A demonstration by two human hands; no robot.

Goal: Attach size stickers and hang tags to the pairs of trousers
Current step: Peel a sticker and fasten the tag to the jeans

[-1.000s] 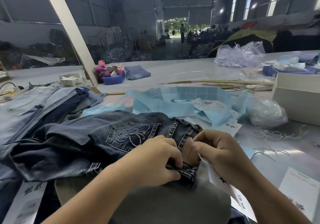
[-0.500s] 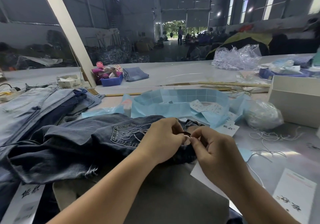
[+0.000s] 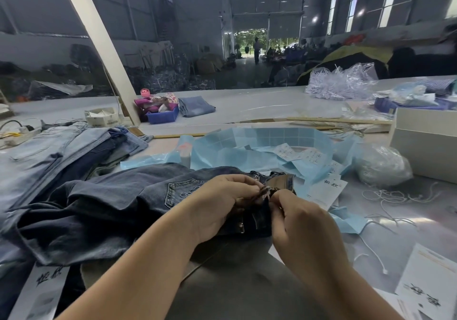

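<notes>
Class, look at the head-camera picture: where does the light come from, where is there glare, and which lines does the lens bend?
Head view: daylight comes from the open doorway and tall windows; glare streaks the table and the clear plastic bags; the wide lens bows the table's far edge and tilts the white post; both hands, left and right, are slightly soft at the fingertips.

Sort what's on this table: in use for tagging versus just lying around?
In use:
- dark jeans, waistband gripped by left hand and right hand
- white hang tags
- loose white strings
- blue sticker backing sheets

Lying about:
- stacked light jeans
- blue bin
- white box
- power strip
</notes>
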